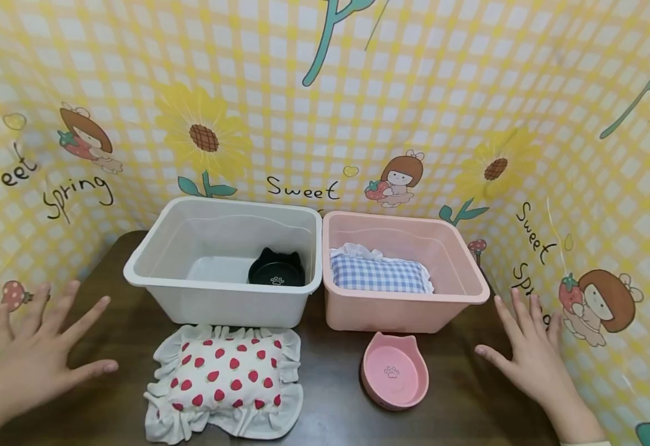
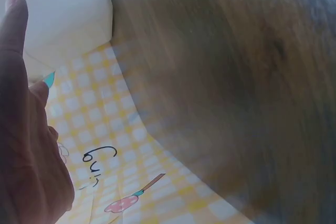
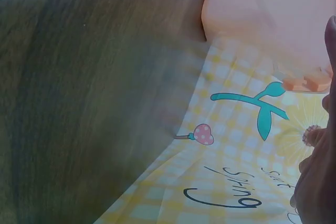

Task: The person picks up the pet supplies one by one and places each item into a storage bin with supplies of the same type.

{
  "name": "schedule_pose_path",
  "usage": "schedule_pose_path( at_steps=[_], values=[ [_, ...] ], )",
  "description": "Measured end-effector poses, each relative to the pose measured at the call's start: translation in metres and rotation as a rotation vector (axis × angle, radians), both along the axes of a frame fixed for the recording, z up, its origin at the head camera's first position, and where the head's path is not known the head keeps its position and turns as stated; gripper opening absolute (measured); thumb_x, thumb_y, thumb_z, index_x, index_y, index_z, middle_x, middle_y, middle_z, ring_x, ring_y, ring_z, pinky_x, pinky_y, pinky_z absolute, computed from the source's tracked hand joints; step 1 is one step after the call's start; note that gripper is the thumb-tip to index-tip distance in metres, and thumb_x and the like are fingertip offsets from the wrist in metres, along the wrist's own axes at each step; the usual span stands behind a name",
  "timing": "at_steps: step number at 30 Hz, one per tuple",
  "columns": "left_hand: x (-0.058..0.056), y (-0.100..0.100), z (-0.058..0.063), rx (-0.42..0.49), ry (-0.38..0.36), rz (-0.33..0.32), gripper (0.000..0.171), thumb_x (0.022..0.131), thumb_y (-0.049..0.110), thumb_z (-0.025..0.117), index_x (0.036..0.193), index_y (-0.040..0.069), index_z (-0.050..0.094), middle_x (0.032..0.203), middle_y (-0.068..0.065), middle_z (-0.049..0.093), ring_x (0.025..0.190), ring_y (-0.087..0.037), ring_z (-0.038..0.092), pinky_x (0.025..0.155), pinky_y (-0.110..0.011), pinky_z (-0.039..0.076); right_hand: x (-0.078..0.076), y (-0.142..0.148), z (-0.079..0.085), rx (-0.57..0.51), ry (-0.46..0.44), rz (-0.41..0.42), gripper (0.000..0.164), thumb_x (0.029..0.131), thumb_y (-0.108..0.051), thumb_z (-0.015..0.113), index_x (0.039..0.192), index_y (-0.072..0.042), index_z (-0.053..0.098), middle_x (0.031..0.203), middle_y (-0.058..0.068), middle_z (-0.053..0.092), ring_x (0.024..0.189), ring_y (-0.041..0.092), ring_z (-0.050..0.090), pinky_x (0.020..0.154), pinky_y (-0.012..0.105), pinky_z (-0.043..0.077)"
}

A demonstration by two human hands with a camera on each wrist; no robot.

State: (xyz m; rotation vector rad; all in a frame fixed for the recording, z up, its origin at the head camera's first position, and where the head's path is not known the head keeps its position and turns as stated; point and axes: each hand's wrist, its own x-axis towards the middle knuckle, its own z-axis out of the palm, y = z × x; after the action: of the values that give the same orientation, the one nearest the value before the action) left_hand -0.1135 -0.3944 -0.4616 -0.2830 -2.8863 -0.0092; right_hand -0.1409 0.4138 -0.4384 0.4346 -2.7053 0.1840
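The left hand [image 1: 40,347] and right hand [image 1: 531,353] are spread and hold nothing, the former nearer the strawberry-print pillow [image 1: 227,375], which lies to its right before the white plastic bin [image 1: 224,305], long axis along the bin's front, the latter nearer the pink cat-eared bowl [image 1: 394,375], front-right of that bin.

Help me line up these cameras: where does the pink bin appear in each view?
Head: the pink bin is right of centre, beside the white bin.
Left wrist: not in it.
Right wrist: upper right corner, cut off by the frame.
Shared landmark: the brown tabletop, on the right in the left wrist view, on the left in the right wrist view.
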Motion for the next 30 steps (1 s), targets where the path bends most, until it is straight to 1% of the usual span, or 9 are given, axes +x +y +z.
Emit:
schedule_pose_path(
  at_steps=[6,12,16,20,24,28,30],
  values=[
    [-0.001,0.006,0.001,0.030,0.001,-0.022,0.115,0.080,0.071,0.073,0.165,0.036,0.004,0.168,-0.007,-0.024,0.148,-0.038,-0.035,0.105,-0.069,-0.032,0.000,0.001,0.004,-0.066,0.009,-0.007,0.107,0.085,-0.050,0.080,0.166,-0.021,0.015,0.173,0.008,-0.002,0.155,0.048,-0.004,0.113,0.072,-0.018],
    [0.000,0.010,-0.001,0.063,0.006,-0.023,0.117,0.079,0.070,0.075,0.165,0.035,0.004,0.169,-0.008,-0.022,0.148,-0.038,-0.034,0.106,-0.068,-0.031,0.003,0.003,0.010,-0.109,0.003,-0.014,0.102,0.090,-0.047,0.076,0.166,-0.021,0.012,0.173,0.008,-0.003,0.157,0.043,-0.006,0.115,0.069,-0.019],
    [0.001,0.012,-0.004,0.110,0.001,-0.040,0.117,0.079,0.065,0.077,0.165,0.033,0.004,0.169,-0.010,-0.021,0.148,-0.037,-0.034,0.104,-0.069,-0.032,0.004,0.003,0.012,-0.153,0.013,-0.002,0.100,0.090,-0.044,0.076,0.166,-0.020,0.014,0.172,0.011,0.002,0.157,0.042,-0.004,0.117,0.067,-0.017],
    [0.005,0.015,-0.007,0.150,0.000,-0.066,0.118,0.079,0.060,0.080,0.166,0.029,0.006,0.170,-0.013,-0.017,0.150,-0.040,-0.032,0.103,-0.071,-0.032,0.005,0.002,0.013,-0.191,0.021,0.005,0.099,0.090,-0.042,0.077,0.165,-0.019,0.017,0.172,0.012,0.007,0.158,0.041,0.000,0.119,0.066,-0.014],
    [0.010,0.020,-0.011,0.161,0.003,-0.069,0.119,0.078,0.059,0.080,0.166,0.028,0.006,0.170,-0.014,-0.014,0.151,-0.043,-0.027,0.104,-0.071,-0.030,0.004,0.001,0.014,-0.229,0.021,0.009,0.098,0.090,-0.039,0.078,0.165,-0.018,0.018,0.172,0.013,0.010,0.157,0.042,0.003,0.120,0.067,-0.011],
    [0.013,0.023,-0.017,0.215,-0.011,-0.083,0.117,0.079,0.054,0.082,0.166,0.026,0.007,0.171,-0.015,-0.012,0.152,-0.047,-0.022,0.103,-0.074,-0.028,0.002,0.000,0.015,-0.288,0.025,0.023,0.096,0.090,-0.032,0.079,0.165,-0.017,0.021,0.171,0.014,0.014,0.156,0.045,0.007,0.120,0.067,-0.009],
    [0.014,0.026,-0.020,0.247,-0.022,-0.095,0.117,0.080,0.050,0.083,0.166,0.026,0.008,0.171,-0.015,-0.010,0.152,-0.049,-0.020,0.103,-0.074,-0.028,0.000,-0.001,0.016,-0.324,0.031,0.036,0.095,0.089,-0.028,0.080,0.164,-0.017,0.024,0.171,0.013,0.016,0.156,0.045,0.009,0.121,0.067,-0.006]
  ],
)
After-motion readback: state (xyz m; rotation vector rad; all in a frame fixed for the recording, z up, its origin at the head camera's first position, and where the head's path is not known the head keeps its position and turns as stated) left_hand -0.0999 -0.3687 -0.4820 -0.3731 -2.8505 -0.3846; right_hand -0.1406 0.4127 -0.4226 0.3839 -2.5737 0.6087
